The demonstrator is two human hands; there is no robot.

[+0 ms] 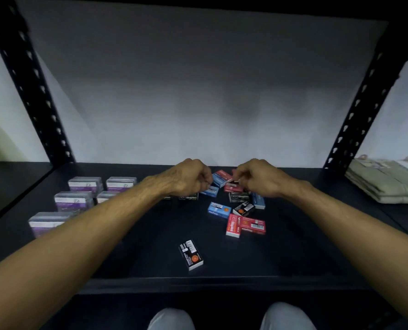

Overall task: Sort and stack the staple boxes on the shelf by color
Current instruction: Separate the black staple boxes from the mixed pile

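Head view: both hands are up at the back of the shelf (150, 258), over the far end of the mixed pile of staple boxes. Left hand (188, 178) has fingers curled, tips at a blue box (210, 190); looks like a pinch, but the contact is hidden behind the knuckles. Right hand (257, 178) is curled too, fingertips on a red box (231, 186) (grip itself too small to confirm).

Key relation: the unsorted pile runs from under the hands back toward the person, slightly right of centre, so the right hand is nearer to most of it. One black box (190, 254) lies apart, closest to the shelf edge, long axis roughly front-to-back, between both forearms. Red pair (246, 225) touching, near the right forearm. Purple-labelled boxes (79, 198) sit grouped at left, well apart.
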